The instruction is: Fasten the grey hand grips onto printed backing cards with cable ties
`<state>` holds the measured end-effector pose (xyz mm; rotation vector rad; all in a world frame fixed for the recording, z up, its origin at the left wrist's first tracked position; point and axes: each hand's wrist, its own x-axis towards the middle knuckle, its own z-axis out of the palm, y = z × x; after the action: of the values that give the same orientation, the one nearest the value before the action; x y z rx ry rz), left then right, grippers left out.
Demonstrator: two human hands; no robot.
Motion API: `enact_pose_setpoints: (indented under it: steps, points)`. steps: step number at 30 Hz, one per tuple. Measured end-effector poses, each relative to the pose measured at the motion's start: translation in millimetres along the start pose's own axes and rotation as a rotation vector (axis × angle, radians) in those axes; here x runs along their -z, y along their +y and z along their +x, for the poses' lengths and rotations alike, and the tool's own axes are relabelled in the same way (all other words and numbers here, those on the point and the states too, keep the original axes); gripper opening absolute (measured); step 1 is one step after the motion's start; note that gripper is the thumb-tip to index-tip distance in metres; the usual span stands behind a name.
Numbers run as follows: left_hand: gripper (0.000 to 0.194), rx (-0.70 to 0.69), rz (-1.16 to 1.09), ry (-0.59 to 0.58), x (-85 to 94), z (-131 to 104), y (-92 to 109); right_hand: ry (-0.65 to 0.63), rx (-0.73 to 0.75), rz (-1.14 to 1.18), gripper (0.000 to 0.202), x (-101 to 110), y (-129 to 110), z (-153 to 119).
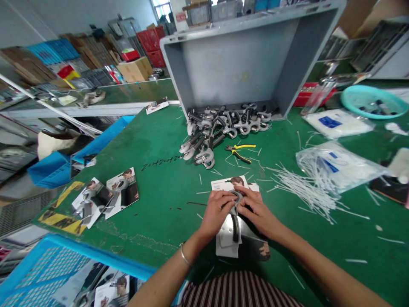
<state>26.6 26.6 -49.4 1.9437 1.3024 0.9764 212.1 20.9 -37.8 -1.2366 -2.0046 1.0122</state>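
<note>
In front of me on the green table lies a printed backing card, with a grey hand tool on top of it. The tool has a curved head and a black handle pointing towards me. Fingers of my left hand close on the left side of the head. My right hand grips the right side, its thumb and fingers bent against it. A second card with a dark lower part shows under my right hand. Just beyond are yellow-handled cutting pliers and scattered white zip ties.
A large grey crate stands on its side, similar tools heaped at its mouth. White zip ties and plastic bags lie right. Two carded tools lie left. A blue basket sits below the table edge.
</note>
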Motion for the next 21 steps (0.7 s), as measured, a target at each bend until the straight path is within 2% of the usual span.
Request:
enact_pose_setpoints:
  steps: [6, 21]
  points:
    - [0.019, -0.03, 0.09, -0.045, 1.7, 0.7, 3.6, -0.019, 0.0, -0.027, 0.02, 1.4, -0.3, 1.2]
    - [0.018, -0.019, 0.127, -0.052, -0.8, -3.3, 0.7, -0.014, 0.008, -0.037, 0.02, -0.7, 3.2, 1.9]
